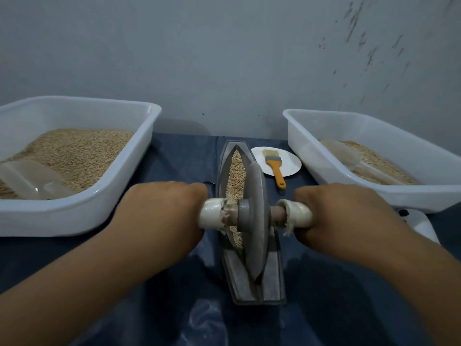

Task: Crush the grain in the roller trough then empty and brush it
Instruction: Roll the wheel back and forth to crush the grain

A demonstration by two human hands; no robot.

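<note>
Head view, left to right: white rectangular plastic tub (139,168) on the left holds pale grain, with a clear plastic scoop (30,179) lying in it; its near right corner sits just beside the left hand (162,208). That hand is curled round the white-wrapped left end of the wooden axle handle (210,213); fingers are underneath, so I can't see how deep the wrap goes. Grey boat-shaped stone roller trough (252,278) runs away from the person at table centre, grain (237,168) banked along its left inner slope, grey stone disc wheel (254,221) standing in the groove and leaning slightly. Right hand (344,211) grips the white-wrapped right end the same way. Behind it, an orange-handled flat brush (274,166) lies on a round white plate (290,171), handle overhanging the near rim. White rectangular plastic tub on the right (349,171) holds less grain and a second clear scoop (341,153). Risks, as I judge them: uneven push tilts the wheel and ploughs grain over the low trough lip onto the dark blue cloth (174,158); the frayed wrap at both inner ends could slip; an overrun at the far tip could ride out toward the plate. Room: fore-aft lane is open, sideways is tight, with knuckles near both tub walls.
</note>
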